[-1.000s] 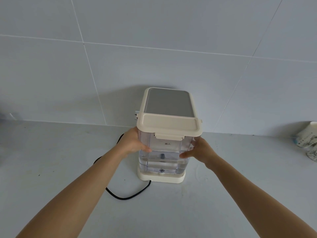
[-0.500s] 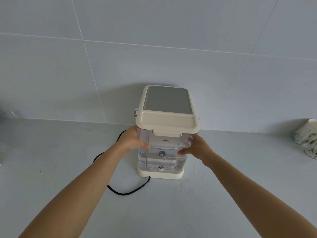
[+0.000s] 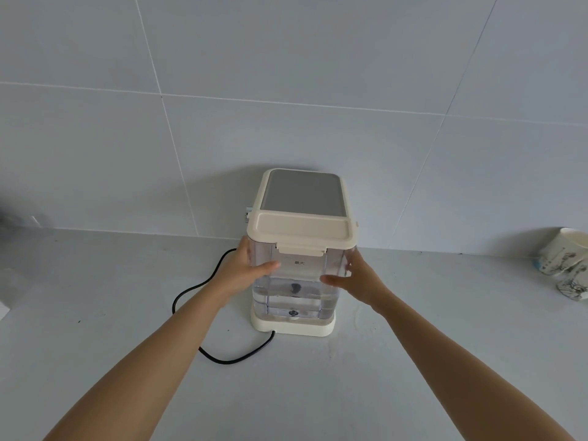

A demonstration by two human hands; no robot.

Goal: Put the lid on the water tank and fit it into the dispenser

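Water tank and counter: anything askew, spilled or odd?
Nothing stands out. The water tank stands upright on the dispenser base, lid level, both hands on its sides. No clear spill on the counter; paper cups lean at far right.

Cream-and-grey water dispenser (image 3: 302,198) stands on grey desk (image 3: 95,313), back against tiled wall (image 3: 286,74). Clear plastic water tank (image 3: 296,281) sits on dispenser's base, cream lid (image 3: 302,232) on top. Left hand (image 3: 241,268) on tank's left side, right hand (image 3: 356,281) on its right. Black power cord (image 3: 203,284) loops left and in front. Patterned paper cups (image 3: 563,262) far right by wall.
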